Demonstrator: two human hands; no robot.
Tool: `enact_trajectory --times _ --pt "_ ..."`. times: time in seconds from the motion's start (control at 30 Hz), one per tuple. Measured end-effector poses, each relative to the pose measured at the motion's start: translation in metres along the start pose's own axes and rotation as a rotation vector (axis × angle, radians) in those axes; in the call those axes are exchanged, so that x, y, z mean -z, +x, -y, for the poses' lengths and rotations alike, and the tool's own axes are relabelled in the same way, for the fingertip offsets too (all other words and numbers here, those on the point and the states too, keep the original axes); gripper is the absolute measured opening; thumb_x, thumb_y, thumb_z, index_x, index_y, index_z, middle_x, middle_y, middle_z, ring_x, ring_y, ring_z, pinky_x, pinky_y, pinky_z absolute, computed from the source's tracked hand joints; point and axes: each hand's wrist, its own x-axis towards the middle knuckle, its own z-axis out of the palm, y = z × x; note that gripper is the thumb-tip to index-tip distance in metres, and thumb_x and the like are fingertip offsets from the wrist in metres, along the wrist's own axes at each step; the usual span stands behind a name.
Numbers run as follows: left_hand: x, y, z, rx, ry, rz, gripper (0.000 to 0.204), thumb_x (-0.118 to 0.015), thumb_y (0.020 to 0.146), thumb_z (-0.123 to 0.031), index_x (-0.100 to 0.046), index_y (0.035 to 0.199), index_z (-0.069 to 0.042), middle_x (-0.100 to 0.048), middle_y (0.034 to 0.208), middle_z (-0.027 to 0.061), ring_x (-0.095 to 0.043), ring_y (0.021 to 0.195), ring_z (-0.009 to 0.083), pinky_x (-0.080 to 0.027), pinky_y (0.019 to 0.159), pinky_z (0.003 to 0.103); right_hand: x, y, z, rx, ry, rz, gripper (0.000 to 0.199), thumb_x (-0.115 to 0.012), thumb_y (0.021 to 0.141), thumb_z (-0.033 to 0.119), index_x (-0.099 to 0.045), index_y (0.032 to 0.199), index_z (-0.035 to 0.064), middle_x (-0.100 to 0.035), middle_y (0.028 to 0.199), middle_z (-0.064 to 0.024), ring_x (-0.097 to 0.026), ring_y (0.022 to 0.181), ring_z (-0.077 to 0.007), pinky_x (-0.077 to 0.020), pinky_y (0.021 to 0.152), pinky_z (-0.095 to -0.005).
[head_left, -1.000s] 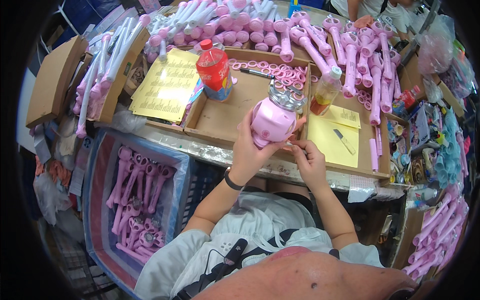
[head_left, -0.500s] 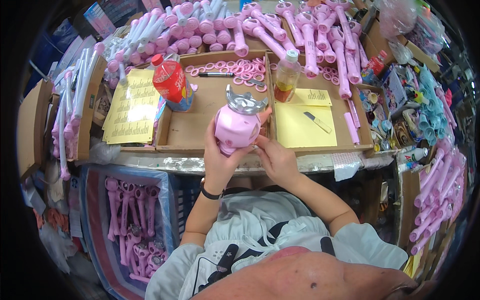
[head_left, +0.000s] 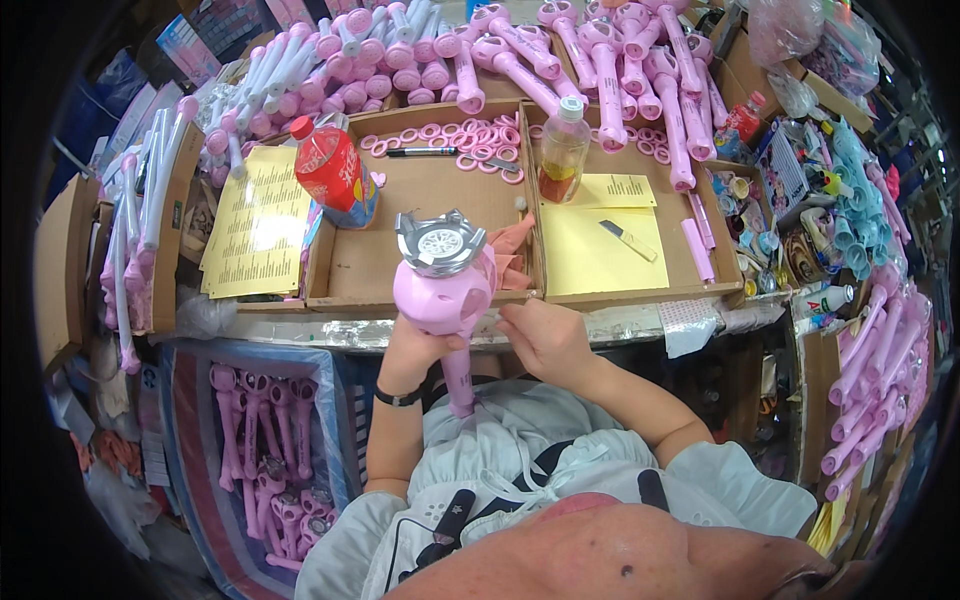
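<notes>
My left hand point(head_left: 412, 352) is closed around a pink toy wand point(head_left: 440, 300) just below its round head. The head is topped by a silver crown-like ring with a patterned disc, and the handle points down toward my lap. To its right, my right hand point(head_left: 548, 338) has its fingers pinched together, a little apart from the wand. Whatever those fingertips hold, if anything, is too small to make out. Just beyond the wand head, an orange cloth point(head_left: 512, 250) lies in the cardboard tray point(head_left: 370, 285).
Pink rings point(head_left: 487, 140), a black pen point(head_left: 420, 152) and a red-labelled bottle point(head_left: 335, 170) occupy the tray. Right of them stand a clear bottle point(head_left: 563, 150) and yellow sheets bearing a cutter blade point(head_left: 628, 240). Pink wands point(head_left: 610, 85) pile behind; a lined crate point(head_left: 180, 440) holds more.
My left hand has lowered the wand toward me and tipped it, so its silver top and handle now show. My right hand has come away from the wand head, slightly lower and rightward.
</notes>
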Motion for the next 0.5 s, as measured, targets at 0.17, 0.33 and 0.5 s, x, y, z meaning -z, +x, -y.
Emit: enact_trajectory --times 0.17,0.33,0.5 --pt "0.028 0.0 0.011 -0.169 -0.154 -0.17 0.061 -0.074 0.074 -0.023 -0.046 0.125 -0.003 -0.056 0.114 0.0043 -0.058 0.099 0.0167 -0.048 0.084 0.031 0.017 0.009 -0.014 -0.014 -0.035 -0.003 0.013 -0.065 0.08 0.013 -0.063 0.091 0.0064 -0.058 0.073 -0.0102 -0.059 0.064 -0.0266 -0.0472 0.056 -0.0367" --pt "0.04 0.005 0.004 -0.489 -0.21 -0.118 0.091 -0.07 0.07 -0.06 -0.036 0.137 -0.007 -0.048 0.134 0.0152 -0.057 0.091 0.0185 -0.048 0.076 0.031 0.054 0.026 -0.053 -0.149 -0.342 0.064 0.022 -0.068 0.078 0.018 -0.063 0.098 0.0089 -0.06 0.089 -0.011 -0.059 0.082 -0.0287 -0.047 0.074 -0.0392" --pt "0.014 0.021 -0.004 -0.518 -0.499 -0.13 0.113 -0.061 0.056 -0.076 -0.03 0.143 -0.01 -0.039 0.143 0.0163 -0.05 0.082 0.0132 -0.042 0.066 0.024 0.03 -0.001 -0.02 -0.136 0.335 0.298 0.058 -0.076 0.073 0.029 -0.054 0.12 0.0023 -0.06 0.112 -0.0135 -0.056 0.107 -0.0306 -0.0416 0.095 -0.0377"
